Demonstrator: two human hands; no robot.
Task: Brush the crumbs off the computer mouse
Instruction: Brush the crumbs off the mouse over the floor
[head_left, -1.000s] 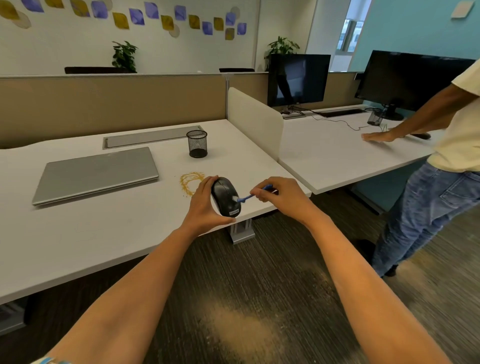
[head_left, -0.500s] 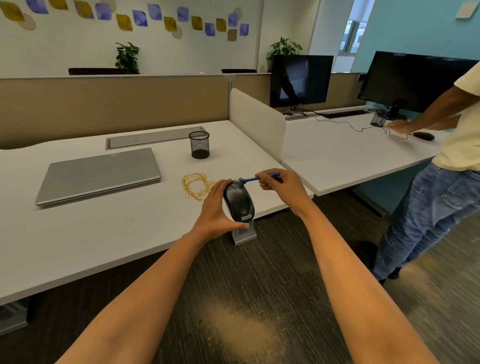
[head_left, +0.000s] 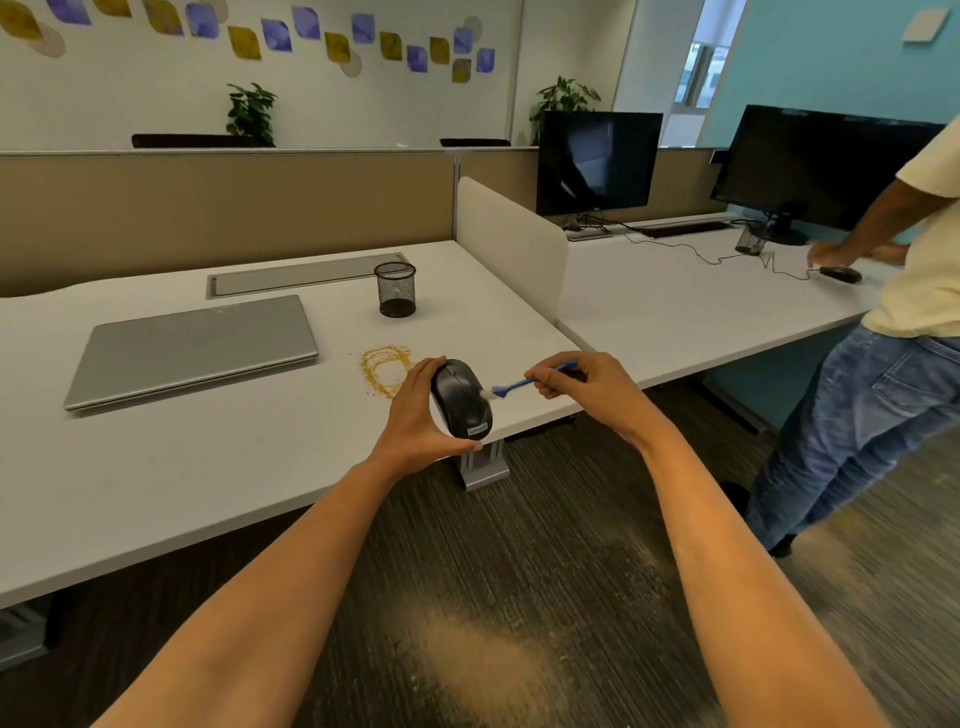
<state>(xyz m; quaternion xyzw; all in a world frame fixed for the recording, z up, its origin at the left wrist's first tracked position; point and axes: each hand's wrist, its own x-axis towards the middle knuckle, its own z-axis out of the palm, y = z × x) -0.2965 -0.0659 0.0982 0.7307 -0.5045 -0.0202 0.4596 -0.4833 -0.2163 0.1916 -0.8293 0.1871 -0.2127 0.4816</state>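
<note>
Black mesh cup (head_left: 396, 291) upright on desk (head_left: 156, 467) (crumbs (head_left: 382, 371) nr it).

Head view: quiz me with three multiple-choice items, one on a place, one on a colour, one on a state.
1. The ring of crumbs lies:
A) on the desk, left of the mouse
B) on the desk, right of the mouse
C) on top of the mouse

2. The handle of the brush is:
A) red
B) blue
C) green

3. The left hand:
A) lies flat on the desk
B) hangs empty
C) grips the mouse

Answers:
1 A: the ring sits on the desk just beyond the left hand's fingers.
2 B: the handle pinched by the right hand is blue.
3 C: thumb and fingers curl round the mouse.
</note>
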